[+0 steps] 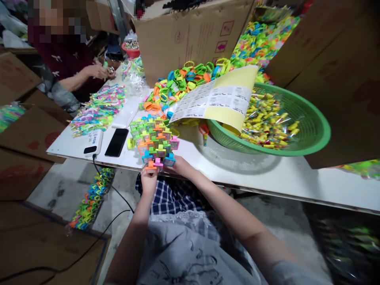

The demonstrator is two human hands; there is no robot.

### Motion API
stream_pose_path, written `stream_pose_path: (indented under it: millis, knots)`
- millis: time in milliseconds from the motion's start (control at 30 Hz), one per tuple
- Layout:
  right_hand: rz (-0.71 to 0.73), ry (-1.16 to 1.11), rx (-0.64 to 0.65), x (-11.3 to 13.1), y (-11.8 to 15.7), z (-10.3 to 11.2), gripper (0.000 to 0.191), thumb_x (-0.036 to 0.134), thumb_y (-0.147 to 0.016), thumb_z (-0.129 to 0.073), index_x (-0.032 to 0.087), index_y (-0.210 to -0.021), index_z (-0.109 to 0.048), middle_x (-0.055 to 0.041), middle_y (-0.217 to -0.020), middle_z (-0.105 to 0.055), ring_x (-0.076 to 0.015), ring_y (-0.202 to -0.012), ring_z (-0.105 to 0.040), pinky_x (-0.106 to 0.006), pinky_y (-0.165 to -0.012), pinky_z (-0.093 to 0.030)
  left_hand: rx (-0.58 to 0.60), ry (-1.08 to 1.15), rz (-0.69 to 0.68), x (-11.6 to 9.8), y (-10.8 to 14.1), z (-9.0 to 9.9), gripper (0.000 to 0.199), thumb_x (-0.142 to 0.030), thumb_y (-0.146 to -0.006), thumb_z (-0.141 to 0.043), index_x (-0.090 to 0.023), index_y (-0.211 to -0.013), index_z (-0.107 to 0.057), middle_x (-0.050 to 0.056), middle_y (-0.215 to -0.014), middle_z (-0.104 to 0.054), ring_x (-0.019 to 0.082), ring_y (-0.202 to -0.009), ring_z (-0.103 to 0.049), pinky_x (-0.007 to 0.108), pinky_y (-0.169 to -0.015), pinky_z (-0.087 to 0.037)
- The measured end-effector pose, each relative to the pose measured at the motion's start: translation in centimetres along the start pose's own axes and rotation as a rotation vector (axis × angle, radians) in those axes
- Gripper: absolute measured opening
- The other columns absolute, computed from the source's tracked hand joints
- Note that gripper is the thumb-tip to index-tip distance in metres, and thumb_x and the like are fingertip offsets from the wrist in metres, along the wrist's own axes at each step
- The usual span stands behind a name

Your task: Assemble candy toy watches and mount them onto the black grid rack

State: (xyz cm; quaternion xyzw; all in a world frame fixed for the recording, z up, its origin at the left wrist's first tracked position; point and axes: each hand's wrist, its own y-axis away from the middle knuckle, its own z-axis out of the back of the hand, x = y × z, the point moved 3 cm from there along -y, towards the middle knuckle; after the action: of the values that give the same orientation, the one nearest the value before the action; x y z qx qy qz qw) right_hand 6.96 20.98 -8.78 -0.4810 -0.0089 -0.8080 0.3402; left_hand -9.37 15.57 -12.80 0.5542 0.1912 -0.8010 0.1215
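Observation:
A stack of colorful plastic toy watches (156, 140), in green, orange, yellow, blue and pink, sits at the table's front edge. Its near end is in my left hand (149, 180), whose fingers are closed around the lowest pieces. My right hand (180, 165) grips the stack from the right, with most of its fingers hidden behind it. Beyond it lies a loose heap of similar toy watches (190, 79). A label sheet (212, 97) with yellow backing rests over part of that heap and the basket rim.
A green basket (322, 132) of small yellow wrapped pieces stands on the right. Left are a black phone (116, 142), a white power bank (94, 142) with a cable, and colorful sticks (101, 107). A cardboard box (190, 35) stands behind; a co-worker (71, 59) sits far left.

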Motion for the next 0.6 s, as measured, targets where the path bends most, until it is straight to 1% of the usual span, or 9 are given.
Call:
stream_pose_path:
  millis: [67, 200, 233, 333, 433, 533, 600]
  knots:
    - [0.015, -0.042, 0.027, 0.6, -0.2, 0.5, 0.023, 0.03, -0.083, -0.06, 0.019, -0.103, -0.067, -0.0075, -0.105, -0.069, -0.0213, -0.095, -0.064, -0.031, -0.083, -0.05, 0.006, -0.023, -0.017, -0.6, 0.7, 0.4, 0.015, -0.031, -0.065, -0.07, -0.018, -0.068, -0.064, 0.006, -0.078, -0.067, 0.023, -0.083, -0.062, 0.038, -0.084, -0.048]
    - [0.062, -0.111, 0.061, 1.4, -0.8, 0.8, 0.025, 0.034, -0.084, -0.059, 0.023, -0.105, -0.067, -0.0053, -0.111, -0.067, -0.0223, -0.101, -0.063, -0.033, -0.086, -0.049, -0.081, -0.094, -0.05, -1.6, 2.0, 1.4, 0.023, -0.034, -0.067, -0.069, -0.02, -0.084, -0.065, 0.007, -0.092, -0.066, 0.024, -0.094, -0.06, 0.039, -0.091, -0.045]
    - [0.064, -0.118, 0.063, 1.5, -0.9, 0.8, 0.025, 0.033, -0.084, -0.058, 0.023, -0.104, -0.067, -0.0052, -0.11, -0.068, -0.0223, -0.101, -0.063, -0.033, -0.085, -0.049, -0.086, -0.095, -0.052, -1.6, 2.0, 1.5, 0.023, -0.034, -0.067, -0.069, -0.02, -0.085, -0.065, 0.007, -0.093, -0.066, 0.024, -0.095, -0.06, 0.038, -0.091, -0.045]
    - [0.059, -0.126, 0.07, 1.5, -1.0, 0.7, 0.02, 0.029, -0.085, -0.055, 0.021, -0.099, -0.067, -0.0057, -0.106, -0.069, -0.0213, -0.097, -0.064, -0.031, -0.083, -0.049, -0.031, -0.067, -0.026, -1.3, 1.4, 1.4, 0.016, -0.033, -0.065, -0.07, -0.02, -0.073, -0.065, 0.005, -0.082, -0.067, 0.023, -0.086, -0.063, 0.037, -0.086, -0.048]
    - [0.073, -0.074, 0.096, 1.3, -1.0, 0.4, 0.016, 0.023, -0.086, -0.053, 0.018, -0.091, -0.067, -0.0072, -0.098, -0.07, -0.0205, -0.091, -0.064, -0.03, -0.08, -0.05, 0.0, -0.037, 0.008, -0.5, 0.4, 0.9, 0.016, -0.032, -0.061, -0.072, -0.019, -0.062, -0.063, 0.003, -0.07, -0.066, 0.022, -0.075, -0.064, 0.036, -0.077, -0.051]
    - [0.097, 0.041, 0.129, 1.0, -0.7, 0.0, 0.015, 0.019, -0.085, -0.051, 0.015, -0.085, -0.065, -0.0093, -0.091, -0.069, -0.0201, -0.084, -0.063, -0.03, -0.076, -0.05, -0.029, -0.029, 0.032, -0.1, -0.2, 0.4, 0.016, -0.03, -0.06, -0.072, -0.018, -0.066, -0.065, 0.004, -0.07, -0.067, 0.023, -0.075, -0.064, 0.037, -0.076, -0.051]
    - [0.111, 0.077, 0.12, 0.8, -0.6, -0.3, 0.015, 0.017, -0.085, -0.05, 0.015, -0.084, -0.064, -0.0098, -0.089, -0.068, -0.0197, -0.083, -0.063, -0.03, -0.076, -0.05, -0.062, -0.018, 0.058, 0.1, -0.4, 0.2, 0.016, -0.026, -0.059, -0.071, -0.016, -0.071, -0.066, 0.005, -0.073, -0.068, 0.023, -0.076, -0.064, 0.038, -0.078, -0.051]
